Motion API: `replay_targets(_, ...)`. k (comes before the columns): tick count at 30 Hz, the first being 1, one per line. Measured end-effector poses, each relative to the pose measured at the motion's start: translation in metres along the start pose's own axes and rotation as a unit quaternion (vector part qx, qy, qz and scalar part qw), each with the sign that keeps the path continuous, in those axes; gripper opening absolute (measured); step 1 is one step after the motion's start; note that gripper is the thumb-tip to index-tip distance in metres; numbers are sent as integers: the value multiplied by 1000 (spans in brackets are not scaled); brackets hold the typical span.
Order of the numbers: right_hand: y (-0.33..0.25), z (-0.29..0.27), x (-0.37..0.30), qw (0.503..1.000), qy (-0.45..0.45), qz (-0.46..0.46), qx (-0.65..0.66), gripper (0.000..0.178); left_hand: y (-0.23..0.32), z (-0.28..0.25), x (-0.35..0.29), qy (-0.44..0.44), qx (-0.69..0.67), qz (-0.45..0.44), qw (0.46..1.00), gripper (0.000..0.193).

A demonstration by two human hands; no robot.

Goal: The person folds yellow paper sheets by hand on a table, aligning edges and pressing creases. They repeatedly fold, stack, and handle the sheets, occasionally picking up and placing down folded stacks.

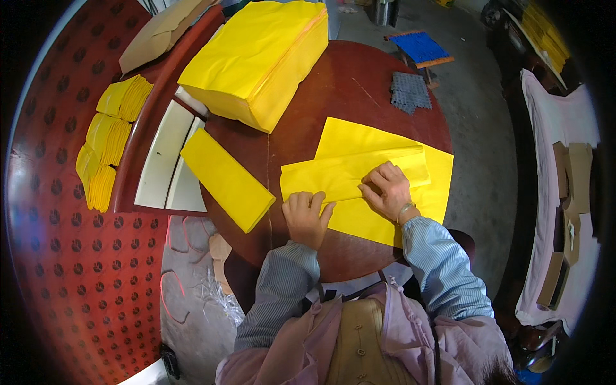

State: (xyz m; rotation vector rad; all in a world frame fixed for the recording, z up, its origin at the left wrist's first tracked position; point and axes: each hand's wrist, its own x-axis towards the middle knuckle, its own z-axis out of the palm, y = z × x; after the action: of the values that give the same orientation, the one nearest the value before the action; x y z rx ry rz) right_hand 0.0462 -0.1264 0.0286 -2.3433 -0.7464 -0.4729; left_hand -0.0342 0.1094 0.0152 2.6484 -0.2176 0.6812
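On the round dark red table lies a flat yellow sheet, thin paper or cloth; I cannot tell which. Across it rests a yellow sheet folded into a long strip. My left hand grips the strip's near edge at its left end, thumb and fingers bent over it. Farther right along that edge, my right hand, with a bracelet at the wrist, pinches the strip with curled fingers. A finished-looking narrow folded yellow piece lies left of my left hand, at a slant.
A tall stack of yellow sheets stands at the table's far left. Folded yellow bundles rest on a red patterned surface at left. A grey textured mat lies at the far right table edge; a blue-topped stool stands beyond.
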Motion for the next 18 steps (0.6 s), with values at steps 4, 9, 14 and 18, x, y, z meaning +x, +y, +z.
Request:
replay_targets(4,1,1,2,999,12,-34,-10,13,-4,2,3,-8,4,30,1000,35)
replay_targets(9,0,-1,0,1000,0,-20,-24,12,-6,6,2,-56,-8,-4,998,40)
replay_targets(14,2,1,0,999,11,-10,-43,12,-3,4,1,-51,20,-1,999,46)
replay_targets(18,3,2,-3,999,12,5,-46,13,-3,1,1,-59,24,4,998,45)
